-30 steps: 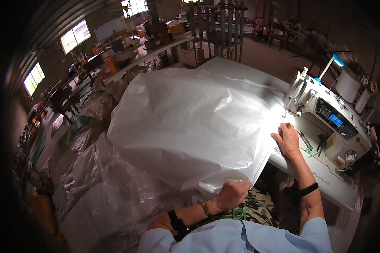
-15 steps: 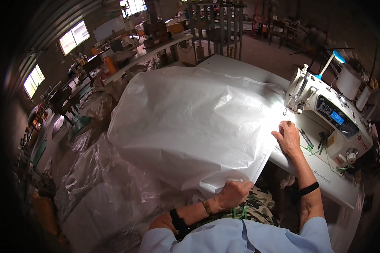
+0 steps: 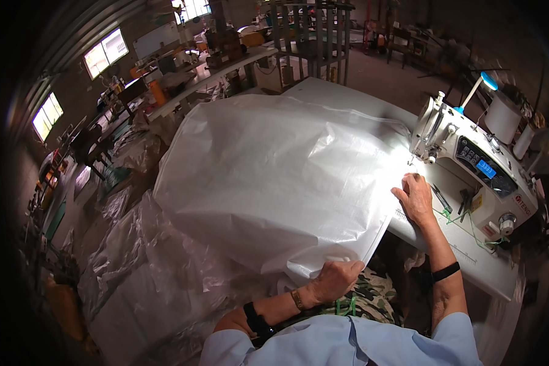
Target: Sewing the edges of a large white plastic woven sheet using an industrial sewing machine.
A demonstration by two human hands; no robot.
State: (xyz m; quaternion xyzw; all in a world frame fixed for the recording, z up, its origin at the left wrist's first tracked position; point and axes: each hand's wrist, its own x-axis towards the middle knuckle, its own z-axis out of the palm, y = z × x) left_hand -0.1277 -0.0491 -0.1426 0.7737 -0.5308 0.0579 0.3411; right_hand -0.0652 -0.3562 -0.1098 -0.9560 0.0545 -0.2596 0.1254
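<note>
A large white plastic sheet [image 3: 256,177], glossy and creased, spreads over the machine table, its right edge running up to the sewing machine's needle. At the near corner of that edge, my left hand [image 3: 335,280] is closed, pinching the plastic just above my lap. Close in front of the needle, my right hand [image 3: 416,198] has bent fingers on the sheet's edge, with the thumb set apart on the plastic. The white sewing machine [image 3: 476,165] stands on the right, its lamp shining brightly on the needle area. Glare hides the exact spot where needle and plastic meet.
A dark slim tool [image 3: 439,198] and tangled green thread [image 3: 448,215] lie on the table [image 3: 463,247] right of my right hand. White thread cones [image 3: 503,119] stand behind the machine. More crumpled clear plastic [image 3: 146,274] hangs to the left. A cluttered workbench [image 3: 219,73] stands farther back.
</note>
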